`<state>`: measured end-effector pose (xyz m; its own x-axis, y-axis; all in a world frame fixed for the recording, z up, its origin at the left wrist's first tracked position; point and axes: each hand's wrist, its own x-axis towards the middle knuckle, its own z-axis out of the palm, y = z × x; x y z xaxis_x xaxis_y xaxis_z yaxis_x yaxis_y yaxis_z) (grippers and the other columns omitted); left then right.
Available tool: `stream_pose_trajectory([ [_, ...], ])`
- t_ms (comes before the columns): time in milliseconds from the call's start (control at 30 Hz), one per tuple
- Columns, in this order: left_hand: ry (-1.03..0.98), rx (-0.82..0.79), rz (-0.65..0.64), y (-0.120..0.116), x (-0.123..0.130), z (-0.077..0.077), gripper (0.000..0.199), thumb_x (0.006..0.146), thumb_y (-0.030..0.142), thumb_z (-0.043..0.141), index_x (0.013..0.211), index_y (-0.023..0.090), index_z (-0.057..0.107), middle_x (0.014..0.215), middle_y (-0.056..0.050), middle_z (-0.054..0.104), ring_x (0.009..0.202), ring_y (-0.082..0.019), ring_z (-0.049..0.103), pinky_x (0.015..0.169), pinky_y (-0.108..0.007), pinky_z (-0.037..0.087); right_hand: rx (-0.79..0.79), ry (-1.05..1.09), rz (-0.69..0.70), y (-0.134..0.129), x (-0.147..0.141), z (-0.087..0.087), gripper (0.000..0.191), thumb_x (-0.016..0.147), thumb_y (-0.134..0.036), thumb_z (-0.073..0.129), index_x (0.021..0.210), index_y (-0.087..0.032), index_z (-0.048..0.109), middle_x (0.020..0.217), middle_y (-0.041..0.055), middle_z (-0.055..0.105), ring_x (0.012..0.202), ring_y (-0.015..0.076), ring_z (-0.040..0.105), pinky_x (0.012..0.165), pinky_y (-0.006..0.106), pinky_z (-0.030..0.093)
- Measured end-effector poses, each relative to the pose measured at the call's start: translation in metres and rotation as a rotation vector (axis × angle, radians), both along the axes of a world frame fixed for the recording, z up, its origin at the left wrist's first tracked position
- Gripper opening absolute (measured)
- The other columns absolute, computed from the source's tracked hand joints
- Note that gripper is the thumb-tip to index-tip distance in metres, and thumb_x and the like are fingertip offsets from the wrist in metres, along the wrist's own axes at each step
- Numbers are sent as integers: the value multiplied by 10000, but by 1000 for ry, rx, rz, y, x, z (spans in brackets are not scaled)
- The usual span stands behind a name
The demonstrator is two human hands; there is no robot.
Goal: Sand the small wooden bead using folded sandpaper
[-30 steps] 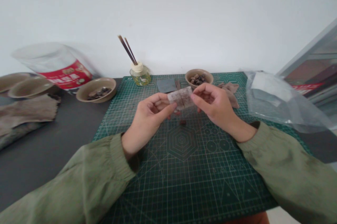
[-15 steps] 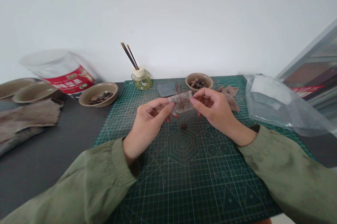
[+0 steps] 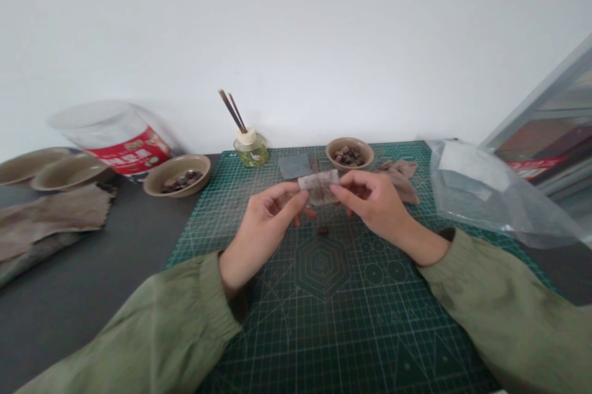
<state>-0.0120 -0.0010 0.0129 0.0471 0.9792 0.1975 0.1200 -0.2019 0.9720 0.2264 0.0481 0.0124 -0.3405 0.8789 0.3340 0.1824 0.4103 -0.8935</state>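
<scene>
Between both hands, above the green cutting mat, is a small greyish cloth piece with brown stains. My left hand pinches its left end between thumb and fingers. At the other end, my right hand pinches it the same way. A small dark brown block lies on the mat just below the cloth. Behind the hands, a grey flat square rests on the mat, and beside it stands a bowl of small brown pieces. A crumpled brown cloth lies right of that bowl.
A reed diffuser stands at the mat's back left. Left of the mat are another bowl of pieces, a clear jar with a red label lying tilted, and folded brown cloth. A clear plastic bag lies at right.
The view has tilted up slightly, so everything sits lower. The cloth piece has turned a little in the fingers, its upper edge now paler and folded-looking. Both hands keep their pinch.
</scene>
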Motion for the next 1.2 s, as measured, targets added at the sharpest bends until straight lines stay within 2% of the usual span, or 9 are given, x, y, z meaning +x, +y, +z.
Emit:
stream_pose_trajectory([
  [233, -24, 39, 28, 0, 2, -2, 311, 979, 466, 917, 1111, 195, 840, 849, -45, 838, 652, -152, 666, 637, -267, 527, 6, 4, -8, 2, 1, -2, 312, 1037, -498, 848, 959, -201, 793, 730, 0, 712, 581, 163, 635, 561, 321, 475],
  [367, -40, 108, 67, 0, 2, -5, 271, 932, 400, 956, 1044, 195, 818, 924, -50, 830, 766, -168, 723, 735, -282, 590, 46, 50, -32, 2, 1, -3, 255, 984, -424, 905, 1075, -216, 789, 868, 19, 783, 658, 175, 684, 595, 327, 512],
  [567, 24, 267, 153, 1, -4, -6, 107, 873, 284, 954, 910, 206, 891, 1227, -112, 808, 1140, -254, 766, 1046, -383, 648, 364, 56, -59, -3, 3, 5, 102, 976, -150, 804, 948, -239, 765, 1174, 82, 803, 952, 221, 763, 628, 321, 557],
  [667, 57, 316, 188, 0, -5, -5, 33, 884, 234, 931, 904, 232, 905, 1221, -95, 809, 1173, -258, 759, 1065, -391, 637, 495, 18, -64, -6, 4, 7, 155, 990, -102, 775, 936, -247, 790, 1231, 102, 802, 1050, 250, 769, 656, 343, 586],
  [800, 69, 350, 203, -1, -4, -4, 30, 895, 228, 924, 912, 243, 905, 1227, -87, 807, 1180, -260, 764, 1022, -382, 647, 571, -27, -81, -7, 5, 8, 165, 999, -106, 772, 937, -257, 795, 1281, 109, 811, 999, 247, 768, 638, 365, 589],
  [933, 84, 371, 206, -1, -4, -4, 30, 900, 227, 923, 906, 247, 902, 1223, -86, 804, 1193, -259, 758, 1018, -374, 640, 583, -35, -83, -6, 5, 8, 180, 986, -90, 766, 931, -260, 787, 1291, 104, 821, 1043, 268, 782, 657, 378, 600],
  [1033, 98, 370, 189, 0, -5, -5, 30, 917, 230, 917, 935, 247, 900, 1267, -86, 816, 1258, -271, 750, 1115, -403, 603, 514, -22, -57, -6, 4, 8, 178, 969, -66, 769, 947, -243, 778, 1260, 94, 834, 1035, 251, 792, 660, 350, 597],
  [1100, 106, 350, 166, 2, -6, -6, 39, 939, 251, 913, 974, 244, 898, 1273, -85, 838, 1264, -277, 758, 1155, -423, 571, 413, -23, -33, -5, 3, 6, 108, 982, -137, 817, 1031, -229, 787, 1174, 77, 844, 920, 214, 786, 630, 322, 580],
  [1200, 108, 304, 158, 4, -7, -9, 103, 945, 279, 926, 1033, 240, 889, 1132, -62, 861, 1098, -241, 763, 1049, -392, 564, 276, -42, -10, -5, 2, 3, 185, 1026, -352, 864, 1119, -207, 797, 962, 43, 834, 739, 177, 748, 570, 296, 537],
])
